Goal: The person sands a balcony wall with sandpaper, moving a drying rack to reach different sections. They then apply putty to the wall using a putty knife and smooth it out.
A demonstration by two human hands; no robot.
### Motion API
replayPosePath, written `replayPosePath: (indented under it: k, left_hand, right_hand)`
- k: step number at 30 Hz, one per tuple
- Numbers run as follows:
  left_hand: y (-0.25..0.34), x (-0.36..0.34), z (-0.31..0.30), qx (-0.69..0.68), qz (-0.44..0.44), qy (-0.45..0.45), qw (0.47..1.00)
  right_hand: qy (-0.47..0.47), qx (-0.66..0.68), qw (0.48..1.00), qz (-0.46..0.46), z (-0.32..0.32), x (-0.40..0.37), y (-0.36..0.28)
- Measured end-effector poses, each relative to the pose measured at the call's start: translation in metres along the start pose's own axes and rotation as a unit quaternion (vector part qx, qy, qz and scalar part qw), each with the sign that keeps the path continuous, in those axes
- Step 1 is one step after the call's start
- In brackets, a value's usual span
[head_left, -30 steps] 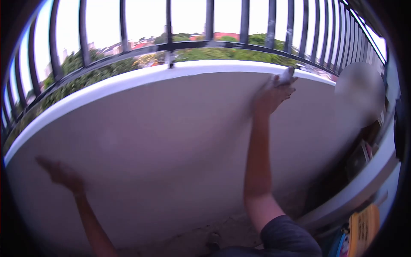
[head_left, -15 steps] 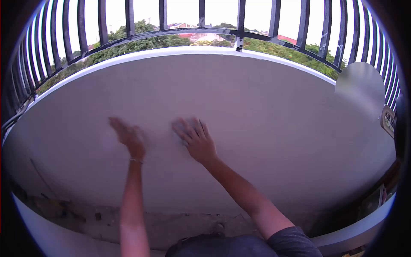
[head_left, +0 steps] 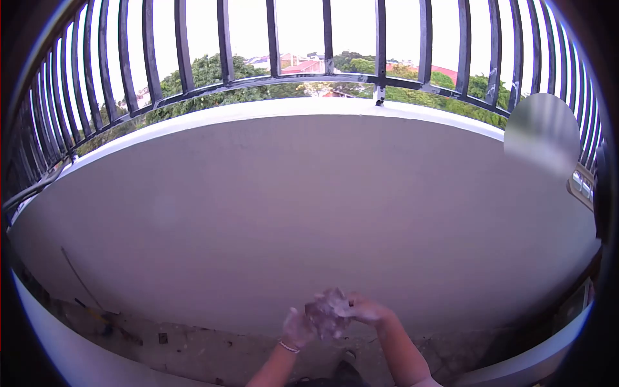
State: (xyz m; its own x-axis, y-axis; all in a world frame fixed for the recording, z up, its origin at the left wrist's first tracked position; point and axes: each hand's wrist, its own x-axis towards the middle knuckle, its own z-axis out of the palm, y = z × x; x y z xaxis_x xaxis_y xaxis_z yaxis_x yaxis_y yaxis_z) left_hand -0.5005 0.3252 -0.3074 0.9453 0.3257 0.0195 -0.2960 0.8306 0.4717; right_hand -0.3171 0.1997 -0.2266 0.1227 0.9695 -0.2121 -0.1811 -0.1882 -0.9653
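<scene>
Low in front of the wall, my right hand (head_left: 366,311) pinches a crumpled, greyish-brown piece (head_left: 330,315). Blur hides whether it is sandpaper or cloth. My left hand (head_left: 298,327), with a beaded bracelet (head_left: 289,347) at the wrist, is up against the left edge of the piece. Its thumb stands apart and the other fingers are partly hidden. Both hands look whitish, as if dusty. Ahead of them rises the smooth grey wall (head_left: 309,213), apart from the hands.
A white ledge (head_left: 258,109) caps the wall, with a dark metal railing (head_left: 380,45) above it. At the lower left a thin rod (head_left: 80,277) leans on the wall. Scraps lie on the dusty floor (head_left: 213,351). A framed object (head_left: 581,190) stands at the far right.
Both hands have left the wall surface area and come down and together near my body. The crumpled piece now shows between them. My view has tilted slightly lower on the wall.
</scene>
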Motion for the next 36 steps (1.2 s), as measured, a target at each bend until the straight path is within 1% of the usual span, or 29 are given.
replayPosePath:
  k: [2,3,5,6,8,9,11,12,13,14,15,16,17,18,19,20,21,22,24,27,29,31,33,34,36]
  left_hand:
    - [0.002,0.004,0.010,0.037,-0.051,-0.089,0.994]
    - [0.001,0.008,0.016,0.052,-0.075,-0.132,0.987]
    - [0.002,0.021,0.050,0.170,-0.094,-0.044,0.980]
    - [0.000,0.023,0.063,0.224,-0.109,0.009,0.969]
    - [-0.006,0.029,0.077,0.209,-0.051,0.022,0.976]
    - [-0.008,0.034,0.079,0.205,-0.015,0.028,0.978]
    - [0.003,0.040,0.076,0.206,0.146,0.043,0.966]
    - [0.017,0.042,0.083,0.216,0.229,0.112,0.942]
    - [0.035,0.046,0.095,0.224,0.312,0.177,0.906]
    - [0.053,0.052,0.105,0.272,0.373,0.260,0.848]
    - [0.072,0.063,0.115,0.316,0.429,0.337,0.776]
    - [0.084,0.083,0.123,0.363,0.526,0.353,0.683]
    - [0.091,0.105,0.127,0.404,0.607,0.364,0.580]
    - [0.095,0.126,0.128,0.457,0.643,0.338,0.513]
    - [0.096,0.148,0.126,0.507,0.669,0.309,0.446]
    - [0.101,0.177,0.121,0.564,0.664,0.257,0.419]
    - [0.109,0.195,0.127,0.618,0.656,0.235,0.365]
    - [0.117,0.213,0.133,0.664,0.649,0.209,0.308]
    - [0.126,0.227,0.166,0.741,0.616,0.225,0.146]
    - [0.150,0.221,0.173,0.771,0.589,0.210,0.121]
    - [0.170,0.218,0.183,0.765,0.580,0.245,0.130]
    - [0.201,0.216,0.199,0.693,0.638,0.291,0.168]
    - [0.241,0.212,0.199,0.589,0.689,0.359,0.223]
    - [0.250,0.210,0.201,0.533,0.709,0.388,0.249]
    - [0.230,0.214,0.193,0.580,0.668,0.409,0.222]
  right_hand:
    - [-0.025,0.052,0.996,-0.068,-0.005,-0.010,0.009]
    - [0.036,0.030,0.998,-0.050,-0.007,-0.014,0.009]
    - [0.154,-0.016,0.988,-0.003,-0.010,-0.024,-0.007]
    - [0.158,-0.019,0.987,-0.003,-0.012,-0.027,-0.007]
    - [0.159,-0.029,0.987,-0.006,-0.025,-0.027,-0.010]
    - [0.170,-0.041,0.984,-0.043,-0.032,-0.029,-0.020]
    - [0.181,-0.071,0.973,-0.123,-0.049,-0.032,-0.056]
    - [0.298,-0.151,0.921,-0.201,-0.065,-0.030,-0.068]
    - [0.406,-0.222,0.841,-0.281,-0.084,-0.029,-0.081]
    - [0.483,-0.236,0.785,-0.308,-0.100,-0.036,-0.092]
    - [0.557,-0.243,0.721,-0.334,-0.113,-0.039,-0.103]
    - [0.611,-0.282,0.667,-0.321,-0.122,-0.035,-0.108]
    - [0.661,-0.320,0.607,-0.302,-0.129,-0.032,-0.110]
    - [0.707,-0.358,0.542,-0.280,-0.136,-0.028,-0.110]
    - [0.741,-0.373,0.487,-0.271,-0.146,-0.011,-0.096]
    - [0.772,-0.388,0.427,-0.266,-0.162,0.020,-0.076]
    - [0.798,-0.401,0.362,-0.266,-0.173,0.041,-0.069]
    - [0.768,-0.441,0.359,-0.293,-0.173,0.041,-0.071]
    - [0.697,-0.522,0.340,-0.355,-0.173,0.034,-0.081]
    - [0.665,-0.535,0.359,-0.377,-0.179,0.034,-0.079]
    - [0.666,-0.537,0.353,-0.379,-0.179,0.033,-0.079]
    - [0.663,-0.536,0.355,-0.384,-0.178,0.035,-0.081]
    - [0.660,-0.531,0.367,-0.385,-0.178,0.034,-0.082]
    - [0.659,-0.530,0.367,-0.388,-0.177,0.034,-0.083]
    - [0.661,-0.525,0.363,-0.394,-0.175,0.034,-0.085]
